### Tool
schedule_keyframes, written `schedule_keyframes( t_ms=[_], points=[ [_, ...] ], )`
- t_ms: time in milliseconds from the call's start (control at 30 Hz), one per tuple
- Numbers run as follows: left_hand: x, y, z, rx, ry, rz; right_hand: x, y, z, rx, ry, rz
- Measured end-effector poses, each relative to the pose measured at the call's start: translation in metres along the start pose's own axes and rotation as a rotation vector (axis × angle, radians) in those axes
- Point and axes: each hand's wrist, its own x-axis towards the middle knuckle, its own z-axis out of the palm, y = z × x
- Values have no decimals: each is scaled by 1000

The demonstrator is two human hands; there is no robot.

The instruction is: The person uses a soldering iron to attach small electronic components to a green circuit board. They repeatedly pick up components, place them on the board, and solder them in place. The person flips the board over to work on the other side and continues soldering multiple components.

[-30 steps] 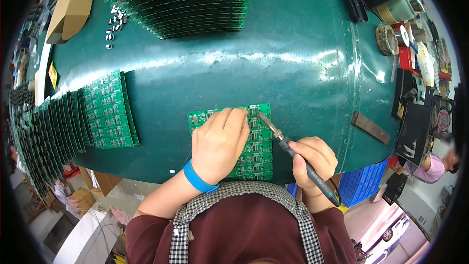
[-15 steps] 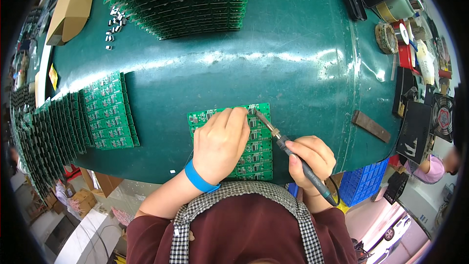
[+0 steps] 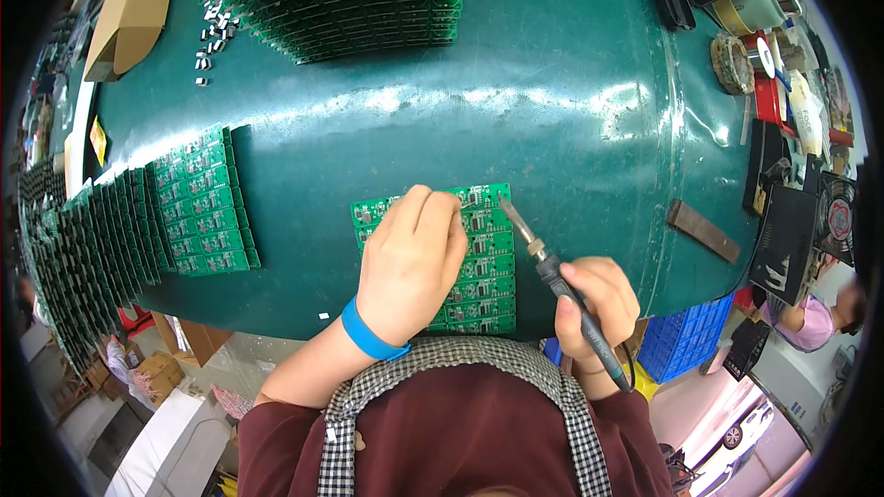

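While left hand (image 3: 405, 267) overlaps one board (image 3: 493, 268), one soldering iron (image 3: 550, 271) (in right hand (image 3: 603, 306))

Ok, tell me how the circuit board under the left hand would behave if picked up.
The circuit board is probably stiff: it lies flat, with no visible curl. Likely light, judging by the thin edges of similar boards at left. Perhaps fragile, given the small parts on it.

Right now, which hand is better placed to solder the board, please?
Probably the right hand: it holds the soldering iron, its tip close to the circuit board; the left hand is over the board.
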Motion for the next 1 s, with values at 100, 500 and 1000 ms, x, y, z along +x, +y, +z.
schedule_keyframes(
  t_ms=[100,500,1000],
  points=[
    [-2,-2,-1,27,56,49,6,0,-3,-31,-67,14],
    [-15,5,2,-13,34,8,-10,-2,-6,-23,-69,-10],
    [-18,7,6,25,-20,13,-13,-5,-1,-49,-81,-47]
  ],
)
